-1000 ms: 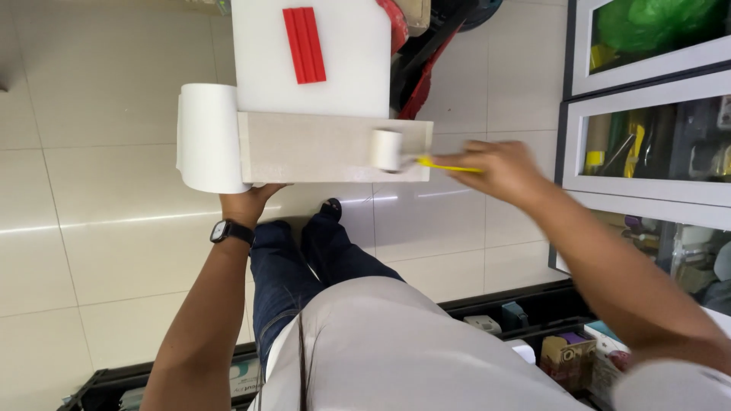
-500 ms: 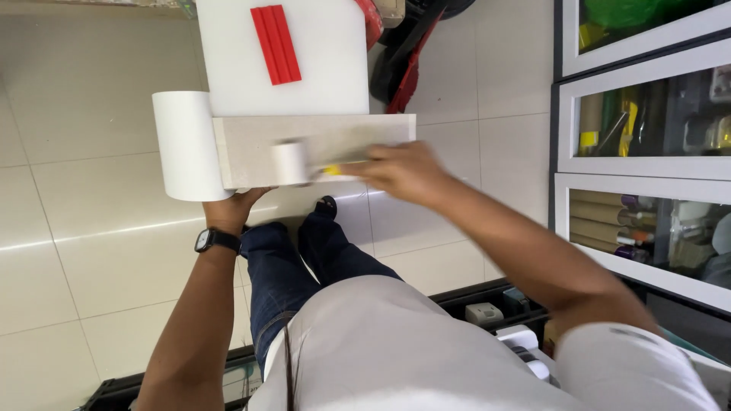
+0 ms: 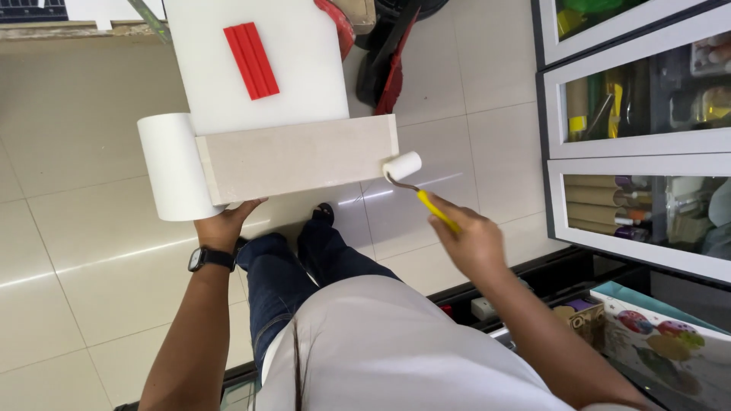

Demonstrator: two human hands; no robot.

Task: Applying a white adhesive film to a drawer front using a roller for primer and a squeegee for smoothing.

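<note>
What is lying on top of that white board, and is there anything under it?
A red ribbed strip lies on the white board. The beige panel overlaps the board's near edge, steadied by the left hand. Whatever supports the board is covered.

Open floor (image 3: 84, 251) lies left of my left hand (image 3: 225, 228), and bare tile right of the board (image 3: 297, 156) around my roller (image 3: 401, 165). Glass cabinets (image 3: 640, 137) wall off the far right. My legs (image 3: 304, 266) crowd the space beneath the board.
</note>
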